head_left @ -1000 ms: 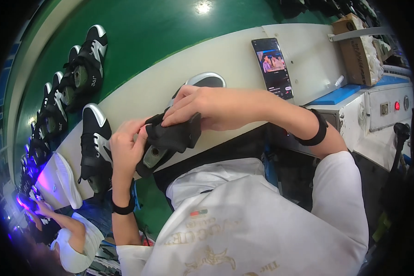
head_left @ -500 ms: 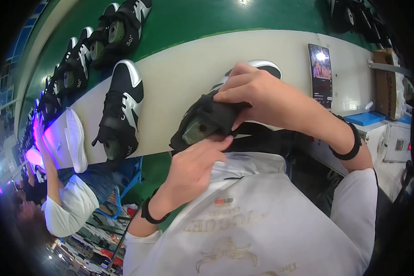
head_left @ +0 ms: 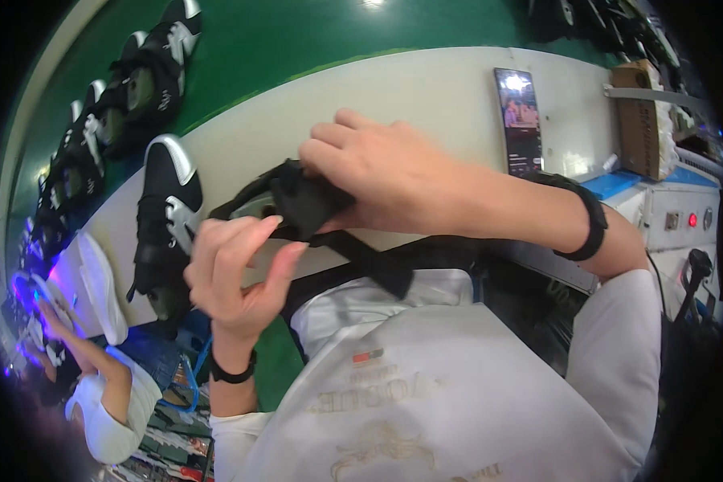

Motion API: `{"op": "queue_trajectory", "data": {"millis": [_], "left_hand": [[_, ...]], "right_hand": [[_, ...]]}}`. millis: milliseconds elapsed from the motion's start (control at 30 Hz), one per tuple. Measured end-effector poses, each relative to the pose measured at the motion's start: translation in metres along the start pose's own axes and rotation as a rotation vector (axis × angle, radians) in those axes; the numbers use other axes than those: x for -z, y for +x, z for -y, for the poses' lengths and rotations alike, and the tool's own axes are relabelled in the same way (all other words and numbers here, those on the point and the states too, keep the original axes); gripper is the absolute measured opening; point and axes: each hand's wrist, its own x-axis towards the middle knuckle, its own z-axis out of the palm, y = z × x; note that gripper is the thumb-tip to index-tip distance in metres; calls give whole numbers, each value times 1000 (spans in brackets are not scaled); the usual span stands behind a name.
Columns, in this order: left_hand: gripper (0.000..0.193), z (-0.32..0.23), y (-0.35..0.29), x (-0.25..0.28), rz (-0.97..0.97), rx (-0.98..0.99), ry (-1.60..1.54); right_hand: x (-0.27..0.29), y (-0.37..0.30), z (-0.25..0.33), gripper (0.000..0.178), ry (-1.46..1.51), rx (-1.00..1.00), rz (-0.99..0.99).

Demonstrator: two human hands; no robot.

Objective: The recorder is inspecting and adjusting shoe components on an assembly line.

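Note:
A black shoe (head_left: 253,193), with a greenish form showing inside its opening, is tilted up between my hands at the edge of the white bench. My right hand (head_left: 373,173) is closed on black fabric at the upper part of the shoe, and its wrist bends over the top. My left hand (head_left: 237,273) has thumb and fingertips at the edge of that fabric, pinching it from the near side. Below the right hand a loose black strap (head_left: 377,265) hangs toward my lap. The toe of the shoe is hidden behind my hands.
Another black and silver shoe (head_left: 169,217) stands left on the white bench (head_left: 426,88), beside a white sole (head_left: 100,285). A phone (head_left: 519,120) lies at right, near a cardboard box (head_left: 643,128). More shoes (head_left: 140,88) line the far left. A co-worker (head_left: 116,394) sits at left.
The shoe has been tipped up and its toe turned out of sight. The black strap now hangs loose toward my lap. My left hand has come round to its side, and the view has shifted.

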Motion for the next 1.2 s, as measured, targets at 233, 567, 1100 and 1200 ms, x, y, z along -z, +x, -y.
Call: {"op": "queue_trajectory", "data": {"millis": [233, 567, 1100, 1200], "left_hand": [[28, -10, 4, 9, 166, -154, 288], [27, -21, -37, -6, 227, 89, 138], [53, -13, 13, -23, 128, 224, -336], [55, -14, 10, -41, 143, 131, -185]], "right_hand": [[-3, -4, 5, 53, 28, -45, -15], [8, -9, 5, 49, 13, -38, 34], [11, -17, 4, 52, -151, 30, 76], [5, -18, 5, 53, -137, 15, 39]]}}
